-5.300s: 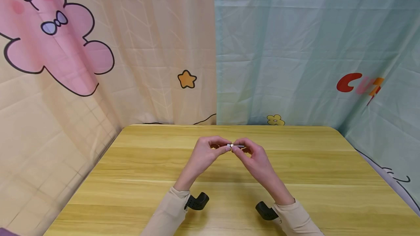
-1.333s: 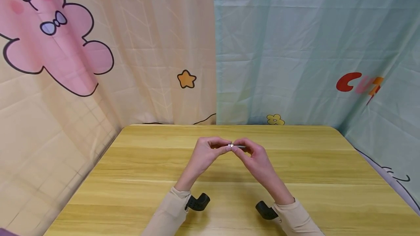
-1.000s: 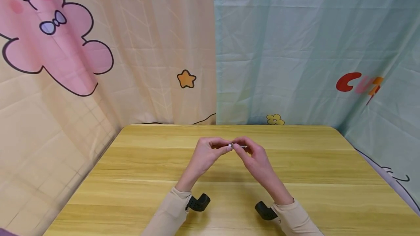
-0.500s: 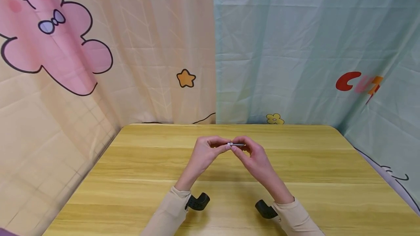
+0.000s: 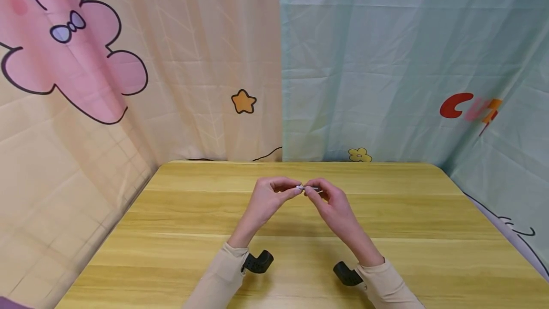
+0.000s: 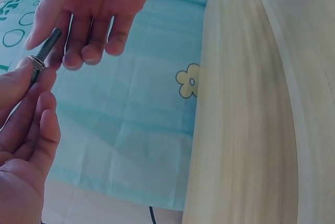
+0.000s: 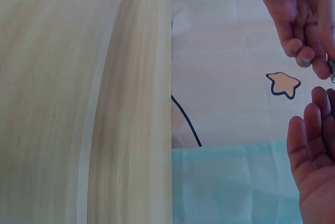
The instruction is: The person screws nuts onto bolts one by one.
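Observation:
A small metal bolt point(image 6: 48, 45) with a threaded shank and a hex nut point(image 6: 37, 63) on it is held between both hands above the table. My left hand point(image 5: 267, 203) pinches the head end between thumb and forefinger, best seen in the left wrist view. Thumb and forefinger of my right hand point(image 5: 332, 205) close about the shank next to the nut; their exact contact is partly hidden. The shank's tip points toward the right palm. In the right wrist view, only a sliver of metal shows at the right edge, by the left fingertips.
Below the hands lies a wood-grain table point(image 5: 184, 218). Printed curtains point(image 5: 206, 61) hang behind its far edge and along the sides. Black wrist devices point(image 5: 259, 262) sit at both sleeve cuffs. Something purple point(image 5: 13, 303) shows at the lower left corner.
The right thumb and forefinger have shifted back and forth along the bolt by the nut, while the left hand keeps its pinch. The bolt stays in about the same place.

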Motion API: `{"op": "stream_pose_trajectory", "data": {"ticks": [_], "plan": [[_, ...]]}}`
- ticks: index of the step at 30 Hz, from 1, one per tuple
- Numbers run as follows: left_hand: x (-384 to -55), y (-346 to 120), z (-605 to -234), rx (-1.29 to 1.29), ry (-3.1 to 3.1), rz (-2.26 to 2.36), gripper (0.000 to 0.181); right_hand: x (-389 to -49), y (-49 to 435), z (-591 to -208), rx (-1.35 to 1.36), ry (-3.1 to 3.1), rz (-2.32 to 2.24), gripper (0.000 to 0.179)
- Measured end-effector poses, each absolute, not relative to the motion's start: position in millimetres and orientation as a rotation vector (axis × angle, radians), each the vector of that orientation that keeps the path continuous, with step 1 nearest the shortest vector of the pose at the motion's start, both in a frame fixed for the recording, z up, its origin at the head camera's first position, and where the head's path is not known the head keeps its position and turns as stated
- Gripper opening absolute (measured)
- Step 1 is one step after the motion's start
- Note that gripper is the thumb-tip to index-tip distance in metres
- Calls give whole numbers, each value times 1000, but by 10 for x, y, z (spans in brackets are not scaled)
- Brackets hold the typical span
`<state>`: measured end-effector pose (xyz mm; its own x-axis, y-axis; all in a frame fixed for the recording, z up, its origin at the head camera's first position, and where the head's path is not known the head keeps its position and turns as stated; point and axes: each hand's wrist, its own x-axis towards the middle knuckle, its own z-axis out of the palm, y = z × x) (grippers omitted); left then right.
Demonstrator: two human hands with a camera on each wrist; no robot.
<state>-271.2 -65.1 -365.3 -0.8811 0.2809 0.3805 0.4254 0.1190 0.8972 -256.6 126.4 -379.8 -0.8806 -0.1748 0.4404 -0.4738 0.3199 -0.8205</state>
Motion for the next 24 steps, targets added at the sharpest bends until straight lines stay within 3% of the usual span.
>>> {"op": "stream_pose_trajectory", "data": {"ticks": [15, 24], "plan": [[-2764, -736, -3630, -625, -2260, -1961, 18, -2577, 1275, -3785, 585, -2229, 1632, 20], [-2637, -767, -3463, -673, -2302, -1933, 14, -2575, 1247, -3817, 551, -2263, 1626, 15]]}}
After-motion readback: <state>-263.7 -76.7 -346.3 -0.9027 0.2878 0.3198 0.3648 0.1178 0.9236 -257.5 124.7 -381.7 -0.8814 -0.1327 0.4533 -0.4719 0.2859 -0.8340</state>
